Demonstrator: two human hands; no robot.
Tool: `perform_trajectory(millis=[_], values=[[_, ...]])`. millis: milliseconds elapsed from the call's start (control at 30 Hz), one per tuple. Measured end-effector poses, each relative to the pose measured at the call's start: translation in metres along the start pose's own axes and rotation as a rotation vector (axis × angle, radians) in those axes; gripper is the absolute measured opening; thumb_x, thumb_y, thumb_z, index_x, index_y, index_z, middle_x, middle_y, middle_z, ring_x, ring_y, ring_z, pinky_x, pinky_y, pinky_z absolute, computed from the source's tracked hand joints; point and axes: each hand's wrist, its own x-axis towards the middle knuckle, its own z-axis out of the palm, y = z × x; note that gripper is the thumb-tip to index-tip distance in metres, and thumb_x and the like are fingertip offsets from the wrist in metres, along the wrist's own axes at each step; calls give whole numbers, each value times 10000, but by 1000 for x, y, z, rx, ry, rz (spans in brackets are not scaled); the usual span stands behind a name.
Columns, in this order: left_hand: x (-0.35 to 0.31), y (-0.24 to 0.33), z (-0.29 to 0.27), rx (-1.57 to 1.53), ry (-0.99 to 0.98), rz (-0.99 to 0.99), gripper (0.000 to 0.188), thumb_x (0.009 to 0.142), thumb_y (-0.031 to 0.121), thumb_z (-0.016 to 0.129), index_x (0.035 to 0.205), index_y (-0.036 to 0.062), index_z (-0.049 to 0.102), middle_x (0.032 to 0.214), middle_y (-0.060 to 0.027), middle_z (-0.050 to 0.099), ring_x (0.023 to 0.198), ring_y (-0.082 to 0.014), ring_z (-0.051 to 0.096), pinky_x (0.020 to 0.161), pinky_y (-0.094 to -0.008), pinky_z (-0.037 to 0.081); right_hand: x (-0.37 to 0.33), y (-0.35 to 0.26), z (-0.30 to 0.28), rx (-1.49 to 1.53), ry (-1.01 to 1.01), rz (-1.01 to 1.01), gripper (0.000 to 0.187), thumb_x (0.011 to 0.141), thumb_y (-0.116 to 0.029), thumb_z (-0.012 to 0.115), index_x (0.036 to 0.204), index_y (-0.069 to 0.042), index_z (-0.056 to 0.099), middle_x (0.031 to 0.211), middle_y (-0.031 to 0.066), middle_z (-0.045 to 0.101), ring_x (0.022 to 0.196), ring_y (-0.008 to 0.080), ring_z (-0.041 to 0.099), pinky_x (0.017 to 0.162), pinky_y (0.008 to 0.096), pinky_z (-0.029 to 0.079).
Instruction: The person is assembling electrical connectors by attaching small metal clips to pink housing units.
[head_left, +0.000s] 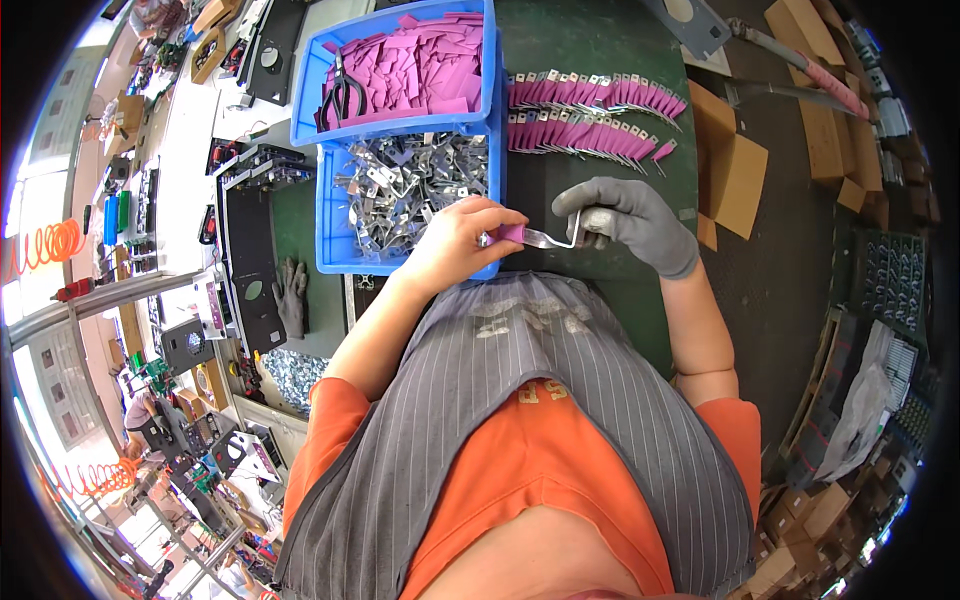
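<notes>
My bare left hand pinches the end of a bent metal bracket, where a pink piece lies against the metal. On my right hand is a grey glove; its fingers are closed around the bracket's upturned other end. Just beyond my left hand, a blue bin holds a heap of loose metal brackets. Behind it, a second blue bin is filled with pink strips, and black-handled scissors lie on them. Whether the pink piece wraps fully round the bracket is hidden by my fingers.
Two rows of brackets with pink pieces lie on the green table beyond my right hand. A spare grey glove rests at the left. Cardboard boxes stand off the table's right edge.
</notes>
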Motion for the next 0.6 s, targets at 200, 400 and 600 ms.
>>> perform_trajectory(millis=[200, 400, 600], values=[[10, 9, 7, -77, -98, -57, 205, 722, 134, 736, 903, 70, 666, 774, -59, 613, 700, -198, 613, 633, -303, 496, 15, 19, -2, -211, 19, -92, 275, 859, -54, 538, 1124, -7, 593, 965, 47, 634, 836, 106, 576, 728, 237, 456], [13, 15, 22, -58, -142, -202, 155, 713, 165, 729, 814, 82, 646, 727, -60, 614, 700, -231, 621, 635, -324, 500, 19, 50, -6, -520, 63, -189, 218, 818, -154, 614, 987, -21, 645, 938, 113, 628, 877, 241, 598, 810, 330, 461], [13, 12, 22, -21, 105, -280, 394, 725, 146, 729, 1085, 105, 573, 1083, -86, 536, 744, -215, 552, 672, -312, 486, -10, 77, -55, -612, 596, -139, 208, 852, -189, 591, 994, -41, 628, 885, 116, 651, 823, 256, 619, 752, 336, 481]])
